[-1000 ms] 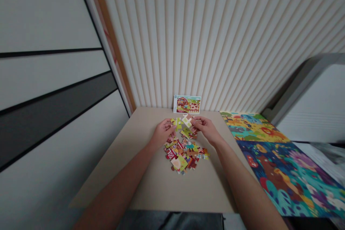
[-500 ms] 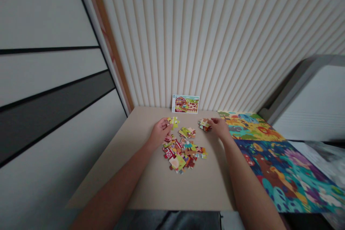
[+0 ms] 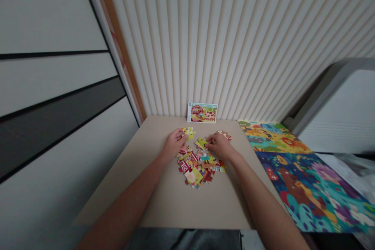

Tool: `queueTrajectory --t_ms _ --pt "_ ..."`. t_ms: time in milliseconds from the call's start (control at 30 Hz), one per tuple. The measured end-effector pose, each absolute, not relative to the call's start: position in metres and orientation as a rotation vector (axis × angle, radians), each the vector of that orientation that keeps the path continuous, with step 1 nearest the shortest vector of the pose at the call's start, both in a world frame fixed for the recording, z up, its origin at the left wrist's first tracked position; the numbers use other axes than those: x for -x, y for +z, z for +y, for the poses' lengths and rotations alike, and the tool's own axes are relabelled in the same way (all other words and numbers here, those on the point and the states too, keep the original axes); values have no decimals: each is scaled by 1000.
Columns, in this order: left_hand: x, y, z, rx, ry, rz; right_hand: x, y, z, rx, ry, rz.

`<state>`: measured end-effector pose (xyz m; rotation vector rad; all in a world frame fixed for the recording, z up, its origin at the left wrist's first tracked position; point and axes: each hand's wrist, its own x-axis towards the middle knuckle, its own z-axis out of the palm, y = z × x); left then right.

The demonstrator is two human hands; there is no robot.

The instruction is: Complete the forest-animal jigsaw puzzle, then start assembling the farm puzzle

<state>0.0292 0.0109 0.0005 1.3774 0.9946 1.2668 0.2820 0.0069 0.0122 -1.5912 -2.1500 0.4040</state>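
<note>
My left hand [image 3: 173, 143] is closed on the near left edge of a few joined yellow-green puzzle pieces [image 3: 190, 133]. The fingers of my right hand [image 3: 218, 145] are pinched at the right side of a small yellow-green group of puzzle pieces [image 3: 200, 143], covering part of it. Just beyond the right hand lies a small pile of brown and white puzzle pieces [image 3: 226, 135], partly hidden by it. Nearer to me, a larger loose heap of puzzle pieces [image 3: 193, 170] in red, green and pink spreads over the table.
A picture card [image 3: 202, 113] with a red barn leans against the pleated curtain [image 3: 187, 39] at the back of the table [image 3: 164, 207]. Two colourful animal pictures [image 3: 272, 137] lie along the right. A white cabinet [image 3: 58, 144] stands on the left.
My right hand has moved left and slightly nearer, from the small pile at the right to the yellow-green group. The left hand stays almost where it was, holding its pieces.
</note>
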Motion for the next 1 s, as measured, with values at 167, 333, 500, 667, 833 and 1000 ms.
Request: queueTrajectory --t_ms 167,333,500,667,833,1000 --pt "-29 -3 12 -1375 1237 968 -289 8 10 1569 523 -2064" --pt "-29 -3 12 -1336 1201 963 -287 4 12 1505 760 -1892" --pt "-28 1 10 -1347 1221 991 -282 19 8 1228 1080 -1617" --pt "-28 6 9 -1357 1275 1011 -275 44 -1 1164 1145 -1478" --pt "-27 7 10 -1357 1326 1046 -273 53 -6 1133 1208 -1435" --pt "-26 7 11 -1350 1361 1077 -274 52 -6 1101 1245 -1404"
